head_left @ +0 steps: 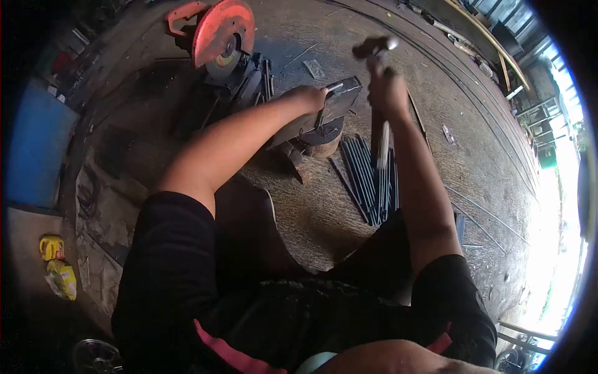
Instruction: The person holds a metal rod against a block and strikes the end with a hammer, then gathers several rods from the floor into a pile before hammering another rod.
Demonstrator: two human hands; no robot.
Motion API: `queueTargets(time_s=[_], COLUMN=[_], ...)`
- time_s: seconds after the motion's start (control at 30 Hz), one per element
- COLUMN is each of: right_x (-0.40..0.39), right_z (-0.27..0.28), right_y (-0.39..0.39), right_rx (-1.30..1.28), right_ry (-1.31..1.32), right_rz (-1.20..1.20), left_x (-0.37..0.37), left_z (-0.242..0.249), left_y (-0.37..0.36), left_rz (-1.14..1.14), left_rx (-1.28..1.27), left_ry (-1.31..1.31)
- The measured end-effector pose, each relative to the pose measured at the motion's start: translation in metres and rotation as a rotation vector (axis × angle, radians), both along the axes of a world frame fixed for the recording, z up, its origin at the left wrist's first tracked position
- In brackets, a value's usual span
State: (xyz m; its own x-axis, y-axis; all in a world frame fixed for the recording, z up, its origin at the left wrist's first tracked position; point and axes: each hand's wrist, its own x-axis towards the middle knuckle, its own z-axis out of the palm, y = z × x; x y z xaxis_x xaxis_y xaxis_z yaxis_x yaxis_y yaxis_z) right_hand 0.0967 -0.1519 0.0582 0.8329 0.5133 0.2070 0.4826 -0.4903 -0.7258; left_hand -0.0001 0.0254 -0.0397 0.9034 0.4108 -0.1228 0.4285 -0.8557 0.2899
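Observation:
My right hand (389,95) is closed round a hammer (378,134), raised to the right of a steel block. Its metal head points up and away, and the wooden handle hangs below my fist. My left hand (309,100) is closed at the top of the steel block (344,103), pinching a short metal rod (335,88) that lies on the block's upper face. Most of that rod is hidden by my fingers. The block rests on a wooden stump (325,144). Below my right hand, a bundle of thin metal rods (367,181) lies on the ground.
A red cut-off saw (215,34) stands at the upper left. Long metal bars (461,78) run along the ground at the right. A blue panel (40,143), a yellow container (52,247) and a yellow packet (61,278) are at the left.

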Motion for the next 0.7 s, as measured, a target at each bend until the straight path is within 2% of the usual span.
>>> queueTargets(time_s=[0.03, 0.07, 0.1, 0.13, 0.2, 0.27, 0.3, 0.33, 0.37, 0.43, 0.47, 0.53, 0.57, 0.6, 0.67, 0.7], right_x=[-0.003, -0.005, -0.038, -0.035, -0.029, -0.005, 0.018, 0.037, 0.031, 0.004, 0.003, 0.01, 0.008, -0.01, -0.031, -0.031], right_z=[0.025, 0.04, 0.083, 0.086, 0.082, 0.014, -0.048, -0.088, -0.075, -0.034, -0.021, -0.001, 0.012, 0.048, 0.088, 0.089], right_y=[-0.002, -0.005, -0.013, -0.015, -0.017, -0.001, 0.006, 0.008, 0.001, -0.014, -0.018, -0.023, -0.025, -0.027, -0.034, -0.033], right_rx=[0.156, 0.363, 0.497, 0.652, 0.746, 0.295, -0.01, -0.314, -0.306, -0.235, -0.189, -0.12, 0.005, 0.128, 0.367, 0.369], right_ry=[0.024, -0.185, 0.07, 0.046, 0.001, -0.154, -0.285, -0.412, -0.422, 0.292, 0.322, 0.03, 0.066, 0.1, 0.019, 0.022], right_rz=[-0.007, 0.104, 0.005, 0.052, 0.119, -0.099, -0.001, 0.094, 0.089, 0.032, 0.06, 0.195, 0.099, 0.001, -0.007, -0.007], left_x=[0.001, -0.002, -0.007, -0.011, -0.011, -0.009, -0.007, -0.001, 0.004, -0.005, -0.013, -0.012, -0.015, -0.018, -0.02, -0.02], left_z=[-0.002, 0.001, 0.008, 0.014, 0.015, 0.015, 0.006, -0.011, -0.016, 0.016, 0.023, 0.023, 0.021, 0.019, 0.021, 0.024], left_y=[-0.001, -0.003, -0.007, -0.011, -0.013, -0.014, -0.012, -0.006, -0.002, -0.011, -0.023, -0.024, -0.025, -0.027, -0.028, -0.027], left_rz=[-0.061, -0.058, -0.055, -0.052, 0.002, 0.039, 0.033, 0.05, 0.068, 0.074, 0.079, 0.105, 0.073, 0.04, 0.017, 0.001], left_rx=[0.009, 0.0, -0.011, -0.018, -0.032, -0.038, -0.036, -0.036, -0.031, -0.044, -0.077, -0.018, 0.006, 0.029, 0.086, 0.121], left_ry=[0.017, 0.016, -0.026, -0.065, -0.028, 0.002, -0.001, -0.05, -0.103, -0.059, -0.003, -0.028, -0.052, -0.077, -0.163, -0.163])
